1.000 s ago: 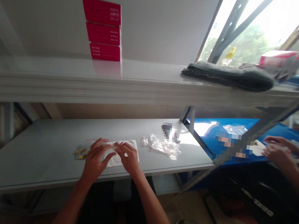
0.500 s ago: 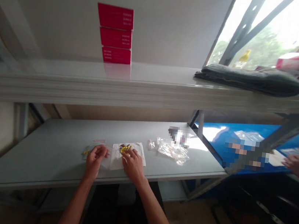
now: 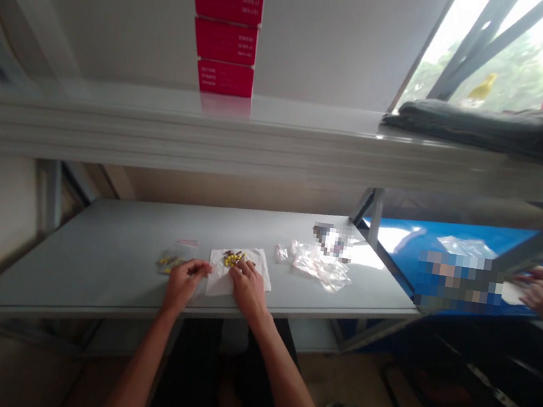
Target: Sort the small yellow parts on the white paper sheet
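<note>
Small yellow and dark pieces (image 3: 233, 259), one loose heap, lying on a white sheet (image 3: 220, 284) atop our grey table (image 3: 119, 243). Our right hand (image 3: 248, 286), fingers bent at the heap's near edge; we cannot tell whether it grips any. Our left hand (image 3: 186, 280), fingers curled, beside the sheet; its hold, we cannot tell. Left of the sheet, one clear bag (image 3: 185, 248) with yellow contents; right, crumpled clear plastic (image 3: 320, 268). Above, three red boxes (image 3: 225, 42), stacked.
</note>
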Motion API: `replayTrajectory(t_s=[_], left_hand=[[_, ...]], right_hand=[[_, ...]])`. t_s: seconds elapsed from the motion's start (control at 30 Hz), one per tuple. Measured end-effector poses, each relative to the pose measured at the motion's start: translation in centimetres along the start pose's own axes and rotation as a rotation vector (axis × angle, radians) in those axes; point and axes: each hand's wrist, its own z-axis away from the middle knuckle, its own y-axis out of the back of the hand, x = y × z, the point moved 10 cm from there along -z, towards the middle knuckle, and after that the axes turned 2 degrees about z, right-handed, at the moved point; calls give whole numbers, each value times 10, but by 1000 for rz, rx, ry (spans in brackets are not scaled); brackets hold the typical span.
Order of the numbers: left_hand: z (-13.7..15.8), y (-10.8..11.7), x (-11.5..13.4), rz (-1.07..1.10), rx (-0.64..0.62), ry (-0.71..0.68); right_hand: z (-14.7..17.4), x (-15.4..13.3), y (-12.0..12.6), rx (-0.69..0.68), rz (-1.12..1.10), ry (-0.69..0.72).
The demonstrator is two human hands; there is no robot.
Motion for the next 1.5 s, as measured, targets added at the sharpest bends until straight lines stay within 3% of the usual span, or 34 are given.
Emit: replayTrajectory(t_s=[0.23,0.43,0.7,0.9,1.17,1.5], left_hand=[[0,-12,13,16,-59,-26],[3,-20,22,43,-103,-46],[2,-18,20,47,-112,-52],[3,-16,15,104,-76,8],[7,-23,20,61,-169,23],[8,-23,20,119,-156,30]], right_hand=[[-2,5,24,153,-511,-40],[-4,15,15,107,-716,-133],[-3,7,8,139,-682,-224],[1,10,18,225,-709,-280],[4,11,19,236,-784,-283],[3,7,15,180,-720,-239]])
